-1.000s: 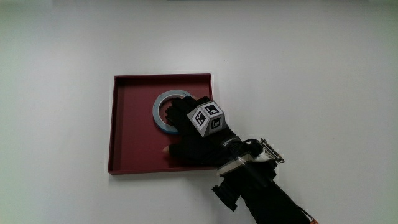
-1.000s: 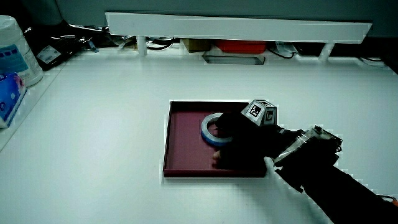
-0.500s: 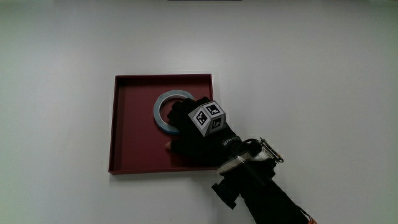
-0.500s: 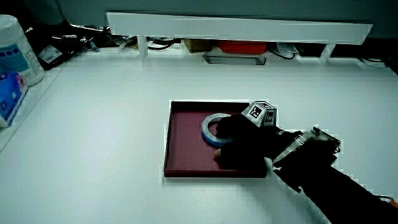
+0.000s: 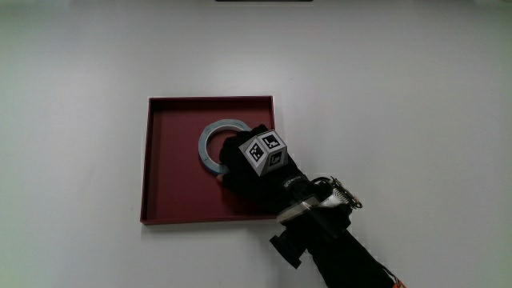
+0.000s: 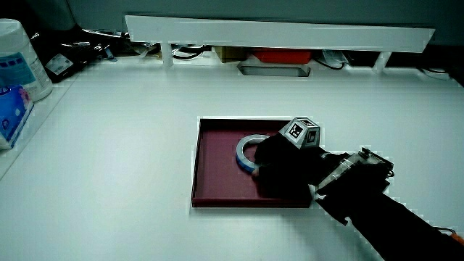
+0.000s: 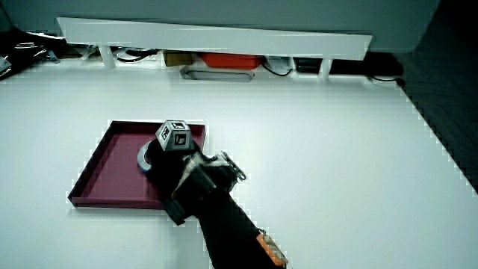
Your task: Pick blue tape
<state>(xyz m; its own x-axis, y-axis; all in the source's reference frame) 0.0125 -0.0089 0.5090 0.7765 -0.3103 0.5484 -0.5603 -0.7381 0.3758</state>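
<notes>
A blue tape ring (image 5: 210, 140) lies in a dark red square tray (image 5: 172, 188) on the white table. The gloved hand (image 5: 240, 164), with the patterned cube on its back, covers the part of the ring nearest the person, fingers curled onto it. In both side views the tape (image 6: 246, 143) (image 7: 142, 158) shows partly from under the hand (image 6: 279, 163) (image 7: 168, 161), inside the tray (image 6: 217, 174) (image 7: 104, 175). In a side view the uncovered part of the ring looks slightly raised off the tray floor. The forearm reaches in across the tray's edge nearest the person.
A low white partition (image 6: 275, 32) (image 7: 209, 37) runs along the table's farthest edge, with a red item (image 6: 283, 54) and cables under it. A white tub (image 6: 18, 54) and a blue packet (image 6: 11, 109) stand at the table's edge.
The hand has crept a little farther onto the tape and its fingers have closed on the ring. The ring has shifted slightly and now looks tilted.
</notes>
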